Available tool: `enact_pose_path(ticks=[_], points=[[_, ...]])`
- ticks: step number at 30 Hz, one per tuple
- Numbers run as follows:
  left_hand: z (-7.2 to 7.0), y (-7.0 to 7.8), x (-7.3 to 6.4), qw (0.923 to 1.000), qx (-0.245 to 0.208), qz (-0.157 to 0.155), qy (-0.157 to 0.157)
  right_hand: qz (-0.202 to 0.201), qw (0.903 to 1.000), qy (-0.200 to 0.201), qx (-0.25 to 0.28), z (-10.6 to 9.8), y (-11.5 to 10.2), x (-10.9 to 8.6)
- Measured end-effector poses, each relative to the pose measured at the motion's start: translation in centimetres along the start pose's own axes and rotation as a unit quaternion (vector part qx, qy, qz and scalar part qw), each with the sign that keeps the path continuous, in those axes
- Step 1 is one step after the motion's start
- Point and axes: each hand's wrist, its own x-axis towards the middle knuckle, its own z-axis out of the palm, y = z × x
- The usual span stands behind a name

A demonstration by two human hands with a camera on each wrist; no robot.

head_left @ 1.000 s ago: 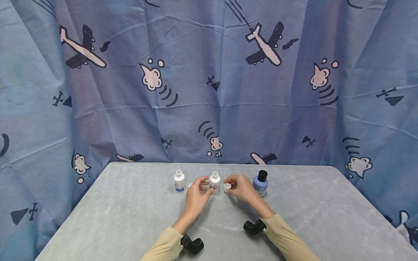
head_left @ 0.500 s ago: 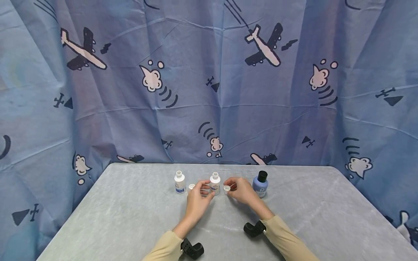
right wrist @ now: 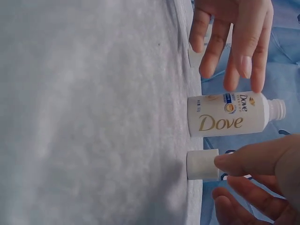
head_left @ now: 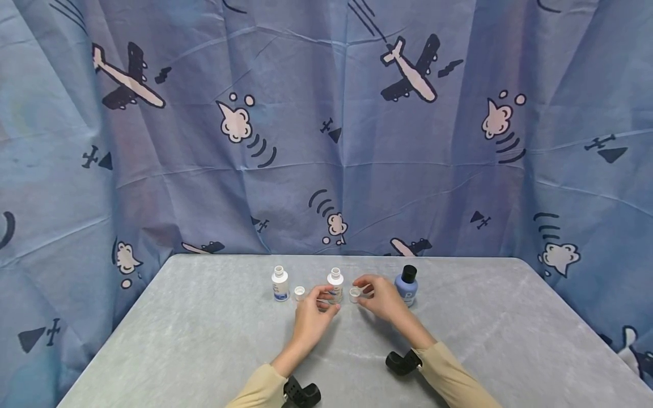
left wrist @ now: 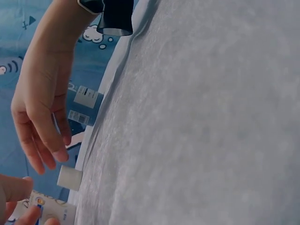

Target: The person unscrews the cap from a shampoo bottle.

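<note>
A white Dove bottle (right wrist: 229,115) stands upright and uncapped on the table, mid-row in the head view (head_left: 335,282). My left hand (head_left: 312,317) is beside its near left side, fingers loosely bent; whether the fingertips touch it is hard to tell. To the bottle's right, a white cap (head_left: 355,294) sits with its hollow side up. My right hand (head_left: 382,297) is at that cap, thumb and fingers spread; the right wrist view shows the thumb overlapping the cap's (right wrist: 202,165) edge, contact unclear. Neither hand visibly grips anything.
Left of the Dove bottle are another uncapped white bottle (head_left: 280,284) with a blue-marked label and a second upturned white cap (head_left: 299,293). A blue bottle (head_left: 406,289) with a black cap stands just behind the right hand. A patterned curtain (head_left: 326,124) hangs behind the table (head_left: 204,340).
My left hand has drawn slightly down and right, its fingers easing from the Dove bottle and uncovering the left cap. My right hand has shifted slightly right, its fingers spreading from the right cap.
</note>
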Motion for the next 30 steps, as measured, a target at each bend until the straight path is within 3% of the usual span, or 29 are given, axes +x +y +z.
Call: enact_pose_path(ticks=[7,16,30], points=[[0.7,0.5,0.0,0.9999,-0.009,-0.005,-0.012,-0.048,0.9981,0.033,-0.019,-0.9,-0.4,-0.9],[2.0,1.3,0.0,0.9994,-0.016,0.002,-0.031,-0.068,0.9947,0.068,-0.036,-2.6,-0.7,-1.7],[4.1,2.4,0.6,0.9959,-0.045,0.003,-0.079,-0.118,0.9836,0.129,-0.043,-4.8,0.7,-2.8]])
